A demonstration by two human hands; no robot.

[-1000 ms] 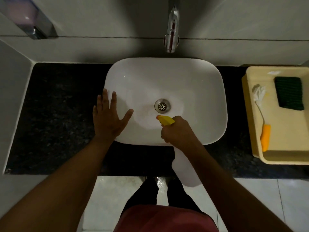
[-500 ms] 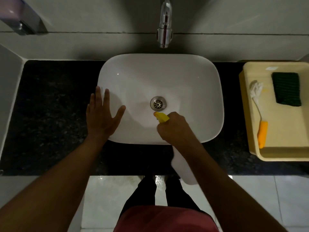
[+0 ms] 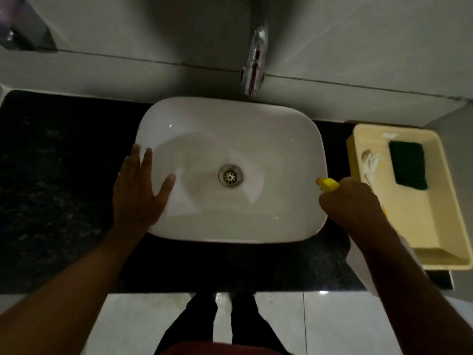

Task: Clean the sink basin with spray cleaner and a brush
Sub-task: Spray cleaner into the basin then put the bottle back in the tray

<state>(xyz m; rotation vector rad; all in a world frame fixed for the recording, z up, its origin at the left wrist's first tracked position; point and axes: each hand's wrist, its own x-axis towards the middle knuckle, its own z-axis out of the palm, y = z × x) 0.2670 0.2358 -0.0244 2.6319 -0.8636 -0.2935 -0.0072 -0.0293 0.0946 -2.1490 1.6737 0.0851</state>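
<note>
The spray bottle [image 3: 330, 185] sits in my right hand [image 3: 350, 203], just outside the right rim of the sink [image 3: 230, 119], between the sink and the yellow tray [image 3: 445, 201]. Only its yellow nozzle shows ahead of the knuckles, pointing left toward the bowl; a pale bottle body appears below the forearm. My right hand is wrapped closed around the bottle neck. I cannot tell whether a finger is on the trigger.

Handling estimate: the bottle is probably light plastic, stiff at the neck, softer in the body, and slippery if wet. I take hold at the neck, under the trigger head.

My left hand [image 3: 138, 193] lies flat with fingers spread on the left rim of the sink, gripping nothing. It overlaps both the rim and the dark surface [image 3: 58, 190].

The sink is a white rounded-rectangle bowl sitting on top of the surface, with a metal drain [image 3: 230, 176] near its centre. It looks glazed, hard and slick, so I expect a brush to slide easily.

In the tray, the brush [image 3: 369, 162] shows its white head; its handle is mostly hidden behind my right hand. A dark green scouring pad [image 3: 408, 165] lies just beside it, apart.

Clearances: the tap [image 3: 254, 60] overhangs the back rim, limiting room there. The gap between sink and tray is narrow. The surface left of the sink is open.
</note>
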